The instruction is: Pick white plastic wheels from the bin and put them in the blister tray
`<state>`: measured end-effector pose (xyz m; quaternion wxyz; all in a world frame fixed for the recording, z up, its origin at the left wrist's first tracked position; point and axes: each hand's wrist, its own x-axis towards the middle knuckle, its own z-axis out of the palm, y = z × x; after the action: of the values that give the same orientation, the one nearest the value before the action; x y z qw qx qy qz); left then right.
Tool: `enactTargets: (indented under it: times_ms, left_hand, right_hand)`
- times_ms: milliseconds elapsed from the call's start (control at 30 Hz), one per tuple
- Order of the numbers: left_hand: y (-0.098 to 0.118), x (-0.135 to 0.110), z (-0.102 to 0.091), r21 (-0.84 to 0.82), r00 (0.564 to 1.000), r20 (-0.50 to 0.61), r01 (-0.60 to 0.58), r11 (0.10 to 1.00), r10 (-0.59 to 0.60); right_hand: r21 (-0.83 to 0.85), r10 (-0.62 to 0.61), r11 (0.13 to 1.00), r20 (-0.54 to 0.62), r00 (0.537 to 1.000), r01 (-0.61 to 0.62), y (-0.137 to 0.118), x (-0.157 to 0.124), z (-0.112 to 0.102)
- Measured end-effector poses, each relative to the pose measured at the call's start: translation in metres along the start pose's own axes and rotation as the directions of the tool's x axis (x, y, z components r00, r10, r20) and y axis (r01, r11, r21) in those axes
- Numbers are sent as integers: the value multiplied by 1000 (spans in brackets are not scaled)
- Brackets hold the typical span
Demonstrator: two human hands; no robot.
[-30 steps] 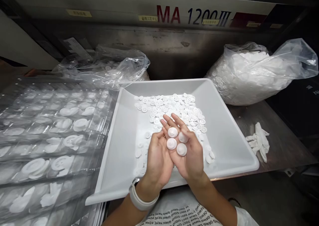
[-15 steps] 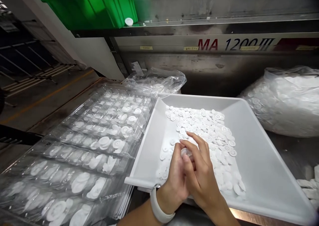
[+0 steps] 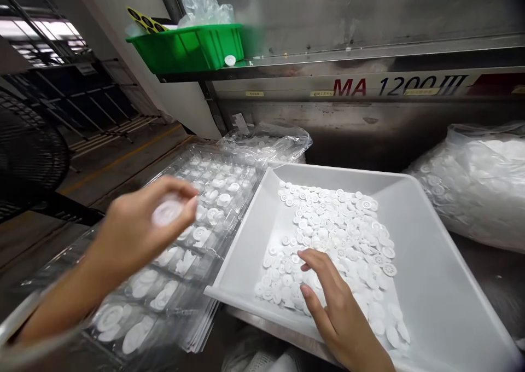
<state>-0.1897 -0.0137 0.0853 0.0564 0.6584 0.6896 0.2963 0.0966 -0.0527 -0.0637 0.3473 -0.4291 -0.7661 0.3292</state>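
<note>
My left hand (image 3: 137, 232) hovers over the clear blister trays (image 3: 205, 208) at the left, blurred by motion. Its fingers are pinched round a few stacked white plastic discs (image 3: 167, 210). My right hand (image 3: 332, 301) lies in the white tray (image 3: 426, 284), fingers spread flat on the heap of small white discs (image 3: 340, 235) near the tray's front edge. It holds nothing that I can see. The blister trays carry white discs in several of their pockets.
A clear bag of white parts (image 3: 479, 180) lies at the right. Another crumpled clear bag (image 3: 266, 142) sits behind the blister trays. A green bin (image 3: 188, 46) stands on the machine's ledge above. A black fan (image 3: 28, 153) is at the far left.
The hands have parted. My left hand swung left over the blister trays with the discs. My right hand dropped flat onto the discs in the white tray. The view turned left.
</note>
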Motion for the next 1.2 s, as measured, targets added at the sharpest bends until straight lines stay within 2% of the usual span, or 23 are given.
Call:
enactTargets:
  times_ms: [100, 167, 233, 300, 533, 700, 900, 1033, 1200]
  left_hand:
    - [-9, 86, 42, 130, 983, 151, -125, 984, 105]
    - [-19, 128, 73, 187, 963, 238, -171, 967, 124]
    - [-29, 153, 97, 222, 943, 306, -207, 953, 133]
    - [-40, 166, 111, 244, 929, 345, -225, 943, 132]
    - [-65, 175, 125, 230, 949, 304, -158, 960, 83]
    - [-67, 184, 134, 126, 966, 253, -85, 988, 51]
    - [-68, 191, 143, -49, 947, 314, -49, 998, 62]
    - [-65, 179, 131, -76, 931, 351, -75, 994, 97]
    - [-50, 141, 95, -17, 894, 417, -174, 985, 165]
  right_hand:
    - [-27, 14, 1000, 20, 1000, -14, -1, -1, 1]
    - [-38, 29, 999, 1, 1000, -29, -1, -1, 1]
    - [-53, 49, 997, -16, 999, -49, -1, -1, 0]
    - [-77, 63, 995, -21, 998, -64, -2, 0, -1]
    - [-147, 54, 988, 45, 998, -47, -3, 5, -1]
    - [-164, 63, 985, 56, 996, -53, -3, 5, -1]
    - [-197, 68, 979, 59, 996, -55, -6, 6, -2]
    - [-219, 84, 974, 86, 993, -63, -7, 6, -2]
    - [-273, 122, 959, 172, 978, -71, -4, 9, 1]
